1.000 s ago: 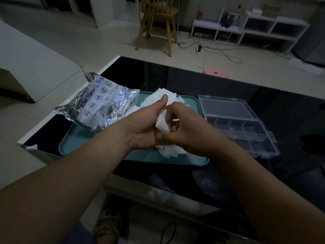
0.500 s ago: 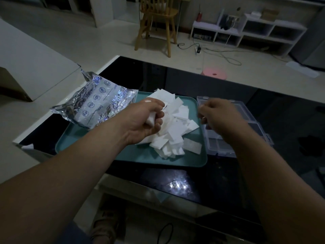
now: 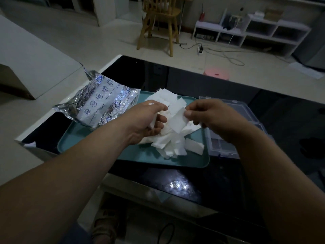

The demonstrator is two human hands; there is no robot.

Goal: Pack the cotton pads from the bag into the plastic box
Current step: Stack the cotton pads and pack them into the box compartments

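Observation:
A heap of white square cotton pads (image 3: pixel 173 144) lies on the teal tray (image 3: pixel 133 155). My left hand (image 3: pixel 146 120) hovers over the heap, curled around a small stack of pads. My right hand (image 3: pixel 211 115) pinches a single cotton pad (image 3: pixel 178 123) between thumb and fingers, just right of the left hand. The silver foil bag (image 3: pixel 100 103) rests on the tray's left end. The clear plastic box (image 3: pixel 228 147) stands open right of the tray, mostly hidden behind my right hand and forearm.
The tray and box sit on a glossy black table (image 3: pixel 202 182) with a white rim. Beyond it on the floor are a wooden chair (image 3: pixel 160 23), a pink round stool (image 3: pixel 217 73), cables and a low white shelf (image 3: pixel 255 32).
My right hand has come back from over the box to the heap and now pinches one pad. My left hand still holds its stack over the tray.

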